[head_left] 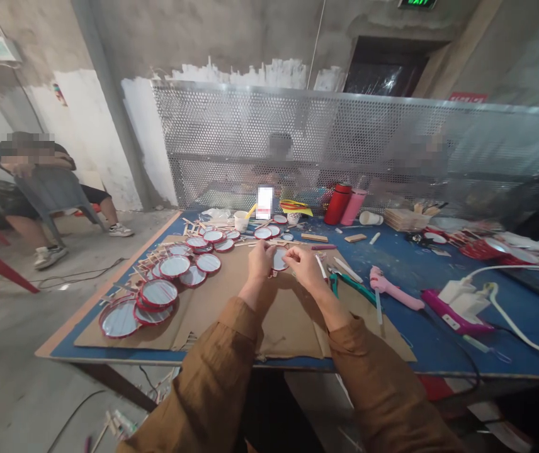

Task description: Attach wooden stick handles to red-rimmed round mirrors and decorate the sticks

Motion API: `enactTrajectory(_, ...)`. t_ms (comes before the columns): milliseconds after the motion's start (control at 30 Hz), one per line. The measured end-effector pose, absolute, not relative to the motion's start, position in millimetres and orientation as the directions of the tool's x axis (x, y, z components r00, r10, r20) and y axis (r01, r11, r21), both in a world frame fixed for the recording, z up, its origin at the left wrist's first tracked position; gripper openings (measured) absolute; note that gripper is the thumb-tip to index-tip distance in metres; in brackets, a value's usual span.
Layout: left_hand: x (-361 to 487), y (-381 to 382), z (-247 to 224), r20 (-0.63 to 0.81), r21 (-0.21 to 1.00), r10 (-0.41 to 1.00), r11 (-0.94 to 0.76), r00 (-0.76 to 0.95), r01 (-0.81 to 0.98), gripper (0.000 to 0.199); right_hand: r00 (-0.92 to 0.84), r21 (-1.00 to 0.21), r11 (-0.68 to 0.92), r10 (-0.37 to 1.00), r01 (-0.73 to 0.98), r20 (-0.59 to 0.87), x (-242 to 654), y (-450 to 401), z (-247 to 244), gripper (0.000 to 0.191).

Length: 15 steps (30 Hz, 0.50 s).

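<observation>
Between my two hands is a small round disc with a pale face and a red rim, held up over the cardboard sheet. My left hand is closed on its left edge. The fingers of my right hand pinch its right edge. To the left lie several like red-rimmed discs, some stacked and overlapping, with thin wooden sticks poking out beside them. Green-handled pliers and a pink glue gun lie right of my right hand.
A purple power strip with white plugs and cables sits at the right. Behind stand a red bottle, a pink bottle and a paper cup. A perforated metal screen borders the far edge. A person sits at left.
</observation>
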State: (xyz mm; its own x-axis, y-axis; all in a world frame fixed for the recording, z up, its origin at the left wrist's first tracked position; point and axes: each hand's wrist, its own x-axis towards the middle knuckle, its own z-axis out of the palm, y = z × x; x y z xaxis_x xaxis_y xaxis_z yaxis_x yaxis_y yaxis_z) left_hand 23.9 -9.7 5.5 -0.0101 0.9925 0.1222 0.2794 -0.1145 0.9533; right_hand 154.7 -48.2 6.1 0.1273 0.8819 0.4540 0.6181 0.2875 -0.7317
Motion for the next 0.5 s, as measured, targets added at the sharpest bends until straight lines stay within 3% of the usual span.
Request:
enactTrajectory(133, 21, -4, 3, 0.091, 0.959, 0.994, -0.074, -0.052, 0.273, 0.010, 0.153, -0.789, 0.266, 0.899, 0.553, 0.411, 143, -57, 7, 0.015)
enactTrajectory(333, 19, -4, 6, 0.049, 0.992, 0.996, -0.041, -0.074, 0.116, 0.007, 0.190, -0.939, 0.205, 0.946, 0.276, 0.263, 124, -59, -1, 0.013)
enactTrajectory(500, 20, -5, 9, 0.036, 0.998, 0.998, -0.033, -0.058, 0.053, 0.008, 0.176, -0.943, 0.203, 0.951, 0.263, 0.254, 117, -57, -7, 0.010)
